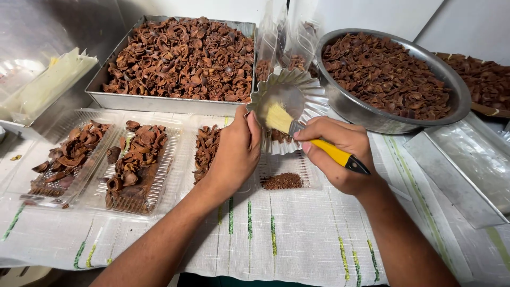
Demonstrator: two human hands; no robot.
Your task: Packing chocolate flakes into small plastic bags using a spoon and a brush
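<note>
My left hand (pixel 235 151) grips the edge of a fluted metal mould (pixel 297 93), which is tilted up over a clear plastic tray (pixel 303 162). My right hand (pixel 340 154) holds a yellow-handled brush (pixel 305 133); its pale bristles touch the inside of the mould. Below the mould, a small pile of brown crumbs (pixel 282 181) lies in that tray. Brown shell pieces (pixel 206 149) fill the tray part left of my left hand.
Two more clear trays (pixel 69 157) (pixel 137 162) of brown shell pieces lie at the left. A rectangular metal pan (pixel 180 58) and a round metal bowl (pixel 393 74) hold heaps of shells behind. Flat metal trays (pixel 467 170) sit at the right. A white cloth (pixel 297 234) covers the table.
</note>
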